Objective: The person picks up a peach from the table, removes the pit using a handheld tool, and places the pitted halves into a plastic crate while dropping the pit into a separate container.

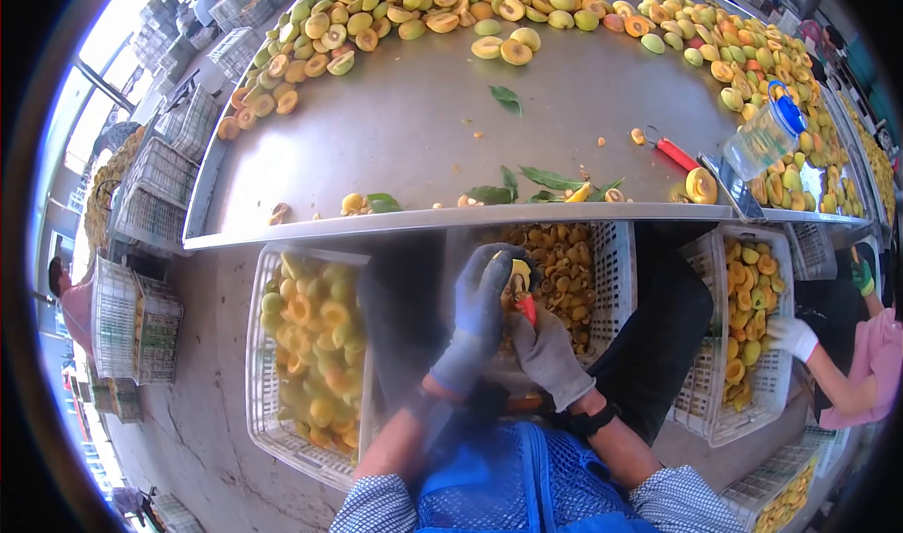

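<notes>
In the middle of the view, my left hand (478,298), in a grey-blue glove, is closed around a cut apricot half (520,271). My right hand (553,352), in a grey glove, grips a small tool with a red handle (528,309) against that fruit. The tool's working end is too blurred to tell its shape. Both hands are above my lap, below the table's front edge. Under them stands a white crate (613,284) with many small brownish-orange fruit pieces. To the left of my legs, another white crate (259,345) is filled with apricot halves.
Heaped apricot halves (376,11) line the far side of the metal table (376,138). Near its right front lie a red-handled tool (677,154), a phone (732,187) and a clear blue-lidded bottle (767,138). At right, a co-worker's white-gloved hand (793,336) touches a crate (776,382).
</notes>
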{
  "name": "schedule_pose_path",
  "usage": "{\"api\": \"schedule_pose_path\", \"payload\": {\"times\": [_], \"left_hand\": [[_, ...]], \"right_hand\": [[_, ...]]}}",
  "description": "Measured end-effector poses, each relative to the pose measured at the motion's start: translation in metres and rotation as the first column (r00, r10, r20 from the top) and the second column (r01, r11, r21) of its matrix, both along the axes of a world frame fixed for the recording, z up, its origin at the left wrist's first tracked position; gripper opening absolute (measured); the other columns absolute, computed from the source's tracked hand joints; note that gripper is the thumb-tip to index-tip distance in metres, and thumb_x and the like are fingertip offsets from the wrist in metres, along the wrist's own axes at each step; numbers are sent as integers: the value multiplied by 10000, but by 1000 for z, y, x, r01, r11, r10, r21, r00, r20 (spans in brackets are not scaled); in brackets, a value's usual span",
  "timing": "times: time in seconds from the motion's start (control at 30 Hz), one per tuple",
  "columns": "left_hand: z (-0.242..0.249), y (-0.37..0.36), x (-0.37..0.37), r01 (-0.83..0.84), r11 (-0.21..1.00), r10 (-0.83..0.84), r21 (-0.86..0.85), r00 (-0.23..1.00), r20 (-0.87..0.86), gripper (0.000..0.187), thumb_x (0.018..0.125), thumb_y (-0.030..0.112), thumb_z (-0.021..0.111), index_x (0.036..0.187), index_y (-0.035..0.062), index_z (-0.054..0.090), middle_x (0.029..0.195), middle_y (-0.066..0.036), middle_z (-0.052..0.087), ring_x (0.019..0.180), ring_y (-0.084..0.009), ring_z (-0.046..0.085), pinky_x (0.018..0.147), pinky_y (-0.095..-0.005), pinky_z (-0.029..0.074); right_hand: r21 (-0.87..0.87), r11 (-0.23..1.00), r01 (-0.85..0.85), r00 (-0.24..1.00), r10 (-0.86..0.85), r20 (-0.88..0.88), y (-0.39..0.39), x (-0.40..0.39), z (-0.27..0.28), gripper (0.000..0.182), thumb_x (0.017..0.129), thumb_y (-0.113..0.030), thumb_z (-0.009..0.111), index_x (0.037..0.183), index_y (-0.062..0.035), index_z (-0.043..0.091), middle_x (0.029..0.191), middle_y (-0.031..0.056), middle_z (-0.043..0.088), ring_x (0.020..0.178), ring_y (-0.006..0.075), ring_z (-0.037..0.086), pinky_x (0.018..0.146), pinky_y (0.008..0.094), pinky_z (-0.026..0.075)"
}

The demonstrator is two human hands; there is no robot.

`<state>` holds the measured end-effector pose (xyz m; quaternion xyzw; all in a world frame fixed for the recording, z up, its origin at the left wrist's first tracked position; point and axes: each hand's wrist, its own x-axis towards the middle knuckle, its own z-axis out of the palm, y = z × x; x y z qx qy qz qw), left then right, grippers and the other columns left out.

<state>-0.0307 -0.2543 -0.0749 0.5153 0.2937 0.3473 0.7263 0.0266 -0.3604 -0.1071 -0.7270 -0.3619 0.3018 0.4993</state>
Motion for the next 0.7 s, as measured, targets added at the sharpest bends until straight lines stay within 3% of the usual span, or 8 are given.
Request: {"api": "schedule_pose_path", "payload": {"times": [0.13,0.33,0.43,0.47,0.53,0.57,0.63,0.7], "left_hand": [[-2,3,-3,39,998,-38,-46,999,16,255,967,203,513,1058,-16,606,920,-80,644,797,-131,613,742,-272,507],[0,10,-7,151,988,-146,35,983,-110,205,944,153,540,996,-15,646,912,-33,650,827,-81,581,743,-233,478],[0,9,-5,122,992,-120,12,987,-106,173,932,111,559,1007,-18,646,928,-31,659,845,-78,584,749,-232,483],[-2,9,-4,88,992,-73,94,986,-150,166,928,106,575,1014,-18,646,941,-39,666,874,-81,589,769,-237,489],[-1,7,-3,11,969,28,247,987,-156,162,919,98,623,1017,-31,622,934,-62,675,850,-94,611,753,-252,512],[-4,4,-3,1,993,13,114,993,-121,169,901,96,645,1020,-23,624,923,-65,678,854,-98,610,760,-261,512],[-2,6,-4,24,897,54,441,985,-163,202,871,115,686,1028,4,623,915,-70,661,848,-97,600,762,-276,512],[0,8,-5,92,909,-27,406,986,-162,215,871,128,692,1035,7,622,924,-71,651,866,-96,589,789,-277,504]], "right_hand": [[61,989,-135,985,141,-102,-2,4,8,281,987,-252,482,940,9,574,688,50,572,661,133,525,613,332,441],[4,986,-169,934,162,-317,-5,-1,6,314,994,-294,474,919,-8,580,688,-11,545,639,79,469,571,280,407],[128,990,-62,977,86,-197,-1,-9,-5,334,997,-317,474,867,-25,569,657,-24,523,625,58,459,546,262,387],[158,983,-89,976,118,-183,0,-10,-11,334,997,-317,474,867,-25,569,657,-24,523,625,58,459,546,262,387],[4,993,-116,960,113,-257,-6,-4,-30,351,994,-338,475,874,-27,583,665,-18,540,628,60,479,550,263,397],[12,994,-108,971,108,-212,-11,-2,-47,367,994,-354,474,876,-26,588,664,-15,546,615,64,490,541,266,398],[46,990,-133,978,139,-154,-7,-2,-56,384,993,-370,472,878,-24,593,662,-12,552,603,69,500,531,268,399],[114,991,-63,985,80,-153,-6,-2,-30,398,991,-390,472,869,-31,592,658,-9,556,586,75,507,522,272,398]]}}
